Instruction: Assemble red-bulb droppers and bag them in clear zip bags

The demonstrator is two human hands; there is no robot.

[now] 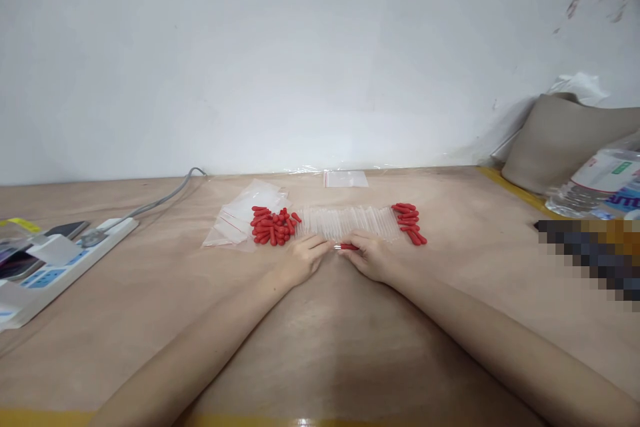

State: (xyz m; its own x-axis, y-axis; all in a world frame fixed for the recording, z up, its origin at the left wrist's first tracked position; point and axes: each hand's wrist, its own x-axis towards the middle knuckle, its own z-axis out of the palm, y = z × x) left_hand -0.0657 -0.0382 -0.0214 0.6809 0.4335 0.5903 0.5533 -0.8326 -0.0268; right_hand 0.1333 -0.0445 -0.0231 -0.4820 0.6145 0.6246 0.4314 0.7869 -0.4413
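My left hand (304, 259) is closed, its fingertips pinched at the end of a short clear tube (337, 247), most of which is hidden. From the other side my right hand (373, 257) grips a red rubber bulb (349, 247) between thumb and fingers, and the tube meets its open end. Just beyond both hands lies a row of thin clear tubes (345, 220), side by side. A heap of red rubber bulbs (273, 227) sits left of the row. A smaller group of red bulbs (409, 222) lies at its right end.
Clear zip bags (227, 223) lie under and beside the left heap; another bag (346, 179) is near the wall. A power strip (70, 273) with a grey cable and a phone (25, 263) occupy the left. Water bottles (595, 177) and a grey-brown container (550, 140) stand at right.
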